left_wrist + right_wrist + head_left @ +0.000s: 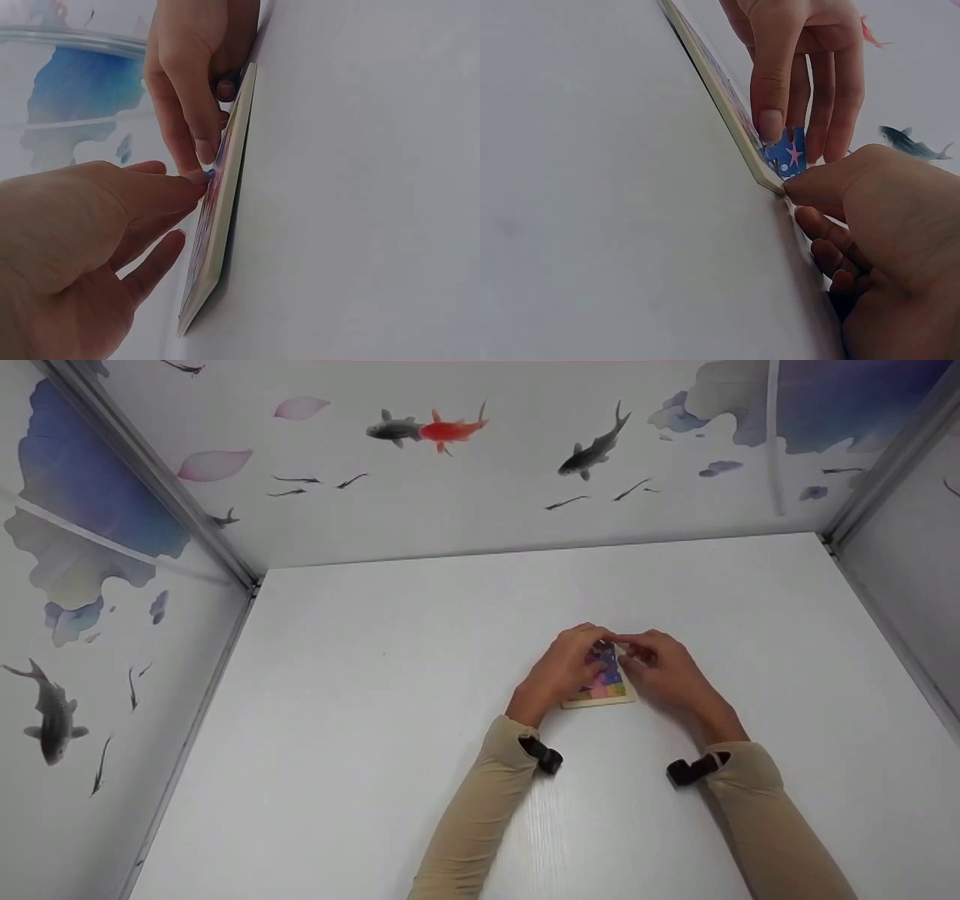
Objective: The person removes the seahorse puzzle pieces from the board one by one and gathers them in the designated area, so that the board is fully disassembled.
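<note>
A blue puzzle piece (783,160), printed with a pink starfish, stands tilted up at the right-hand side of a puzzle board (598,703), its face turned toward the right wrist view and not lying flush with the surface. The board, pale-rimmed and covered in blue, pink and green pictures, lies between the 2 hands.

The left hand (566,664) arches over the board; its thumb is at the near side of the piece and its other fingers are behind, so they seem to pinch it, though the contact is partly hidden. The right hand (667,667) has its thumb tip at the board's right corner, just below the piece, with the other fingers curled beneath; whether they clamp the board, the piece or nothing, I cannot tell.

The step in hand looks like handling 1 piece at its place, either seating it or lifting it out; the pictures do not settle which. If seating, the next move calls for lining up its notches and pressing it flat, with the board kept steady.

Beyond the tan sleeves (472,810), the white table (337,697) reaches a fish-painted wall (487,502).
</note>
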`<action>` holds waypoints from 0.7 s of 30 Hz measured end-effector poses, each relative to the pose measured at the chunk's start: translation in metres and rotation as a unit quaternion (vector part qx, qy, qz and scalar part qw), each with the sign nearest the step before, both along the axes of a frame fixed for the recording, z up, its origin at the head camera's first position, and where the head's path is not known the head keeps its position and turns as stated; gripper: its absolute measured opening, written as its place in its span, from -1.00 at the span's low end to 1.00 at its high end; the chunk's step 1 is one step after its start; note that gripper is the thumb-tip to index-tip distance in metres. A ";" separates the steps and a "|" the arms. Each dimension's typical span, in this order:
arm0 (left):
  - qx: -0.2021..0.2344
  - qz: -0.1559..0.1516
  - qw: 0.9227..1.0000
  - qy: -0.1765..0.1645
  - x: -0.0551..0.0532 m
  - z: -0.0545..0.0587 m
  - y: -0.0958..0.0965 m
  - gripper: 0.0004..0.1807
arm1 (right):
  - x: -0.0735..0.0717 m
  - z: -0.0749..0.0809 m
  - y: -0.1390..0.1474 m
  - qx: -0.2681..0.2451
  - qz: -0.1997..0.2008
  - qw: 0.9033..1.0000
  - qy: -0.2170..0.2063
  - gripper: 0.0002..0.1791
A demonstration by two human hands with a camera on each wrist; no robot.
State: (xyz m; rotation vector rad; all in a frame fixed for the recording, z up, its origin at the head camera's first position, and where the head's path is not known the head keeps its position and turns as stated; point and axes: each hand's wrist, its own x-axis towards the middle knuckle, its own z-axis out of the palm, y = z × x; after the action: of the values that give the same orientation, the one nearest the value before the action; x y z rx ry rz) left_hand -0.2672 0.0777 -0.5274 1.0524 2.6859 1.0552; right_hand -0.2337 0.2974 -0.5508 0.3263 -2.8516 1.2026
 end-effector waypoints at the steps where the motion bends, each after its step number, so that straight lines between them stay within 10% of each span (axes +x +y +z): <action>1: 0.004 0.002 1.000 -0.003 0.000 0.000 -0.001 -0.55 | 0.000 0.000 0.000 -0.001 -0.001 1.000 -0.004 -0.56; 21: 0.079 0.028 0.996 -0.041 -0.007 0.002 -0.031 -0.61 | 0.000 0.002 0.002 0.024 0.019 0.999 -0.045 -0.46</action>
State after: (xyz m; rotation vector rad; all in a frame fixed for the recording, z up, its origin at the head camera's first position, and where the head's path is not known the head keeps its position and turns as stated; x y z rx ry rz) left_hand -0.2742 0.0469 -0.5254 0.9379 2.6167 1.3107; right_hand -0.2333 0.2994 -0.5489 0.3368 -2.9680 1.1844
